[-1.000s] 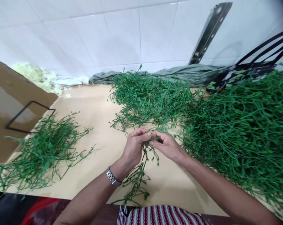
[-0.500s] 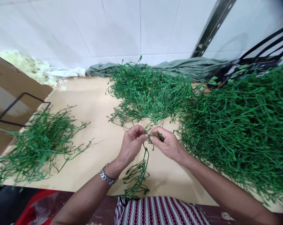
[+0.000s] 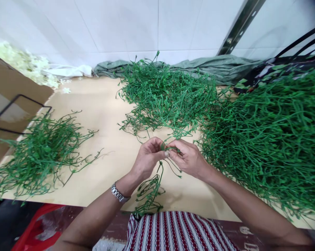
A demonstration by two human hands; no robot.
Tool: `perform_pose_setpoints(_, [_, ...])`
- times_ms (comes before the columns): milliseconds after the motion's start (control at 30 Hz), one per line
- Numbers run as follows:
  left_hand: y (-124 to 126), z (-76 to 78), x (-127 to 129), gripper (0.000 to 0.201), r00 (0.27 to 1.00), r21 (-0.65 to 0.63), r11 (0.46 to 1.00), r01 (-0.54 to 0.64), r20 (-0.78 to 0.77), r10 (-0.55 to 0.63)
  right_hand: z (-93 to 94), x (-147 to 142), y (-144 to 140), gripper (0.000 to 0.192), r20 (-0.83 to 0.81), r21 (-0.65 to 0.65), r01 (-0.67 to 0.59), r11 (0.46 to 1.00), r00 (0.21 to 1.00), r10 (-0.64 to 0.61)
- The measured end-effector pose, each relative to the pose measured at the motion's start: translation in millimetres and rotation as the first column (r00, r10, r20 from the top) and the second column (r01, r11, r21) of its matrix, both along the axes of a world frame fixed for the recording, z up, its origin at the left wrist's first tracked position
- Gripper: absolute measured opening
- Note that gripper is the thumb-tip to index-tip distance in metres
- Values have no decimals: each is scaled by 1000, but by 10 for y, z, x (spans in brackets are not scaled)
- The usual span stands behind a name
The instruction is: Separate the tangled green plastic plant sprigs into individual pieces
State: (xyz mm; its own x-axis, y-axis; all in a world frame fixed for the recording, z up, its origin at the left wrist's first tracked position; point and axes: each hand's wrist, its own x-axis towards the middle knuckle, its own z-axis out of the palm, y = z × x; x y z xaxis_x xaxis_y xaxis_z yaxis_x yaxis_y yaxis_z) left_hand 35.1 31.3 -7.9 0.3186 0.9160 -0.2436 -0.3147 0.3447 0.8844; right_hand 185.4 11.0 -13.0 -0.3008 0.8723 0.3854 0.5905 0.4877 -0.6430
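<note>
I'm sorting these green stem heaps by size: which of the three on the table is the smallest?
The heap at the far left, beside the cardboard box. It is thin and sparse, while the middle heap and the right heap are denser and larger.

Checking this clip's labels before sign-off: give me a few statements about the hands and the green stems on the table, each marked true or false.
1. Both hands pinch the same green stem sprig above the table. True: the left hand and right hand meet at its top end.
2. The wristwatch is on the right wrist. False: it is on the left wrist.
3. The largest pile of stems lies to the person's right. True.
4. The small pile at the left touches the hands. False: it lies well apart from them.
5. The held sprig stands upright on the table. False: it hangs down from the fingers.
</note>
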Motion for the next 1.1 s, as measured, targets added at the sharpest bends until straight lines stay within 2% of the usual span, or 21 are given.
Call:
perform_pose_setpoints(200, [35, 15, -21, 26, 997, -16, 997, 74, -3, -74, 11, 49, -6, 7, 31, -30, -68, 997, 997, 69])
perform_pose_setpoints(400, [23, 45, -1, 24, 999, -18, 999, 32, -37, -32, -46, 53, -28, 19, 196, 27, -15, 1000, 981, 9])
perform_pose_setpoints(500, [14, 36, 24, 22, 996, 18, 1000, -2, -88, 4, -69, 30, -46, 16, 188, -25, -39, 999, 981, 43])
perform_pose_setpoints(633, [17, 9, 31, 19, 986, 75, 997, 8, -167, 4, -75, 3, -54, 10, 215, -36, 18, 999, 976, -10])
perform_pose_setpoints(867, [33, 7, 16, 15, 949, 198, 976, 90, -315, -24, -48, 45, -20, 10, 295, 1, -34, 999, 955, 33])
perform_pose_setpoints(967, [54, 25, 8, 12, 923, 187, 967, 172, -374, -92, -48, 60, -15, 9, 319, 20, -47, 999, 947, 38])
perform_pose_setpoints(1100, [84, 48, -15, 4, 853, 126, 945, 303, -478, -210, -57, 66, -29, 11, 387, 128, -63, 990, 922, 8])
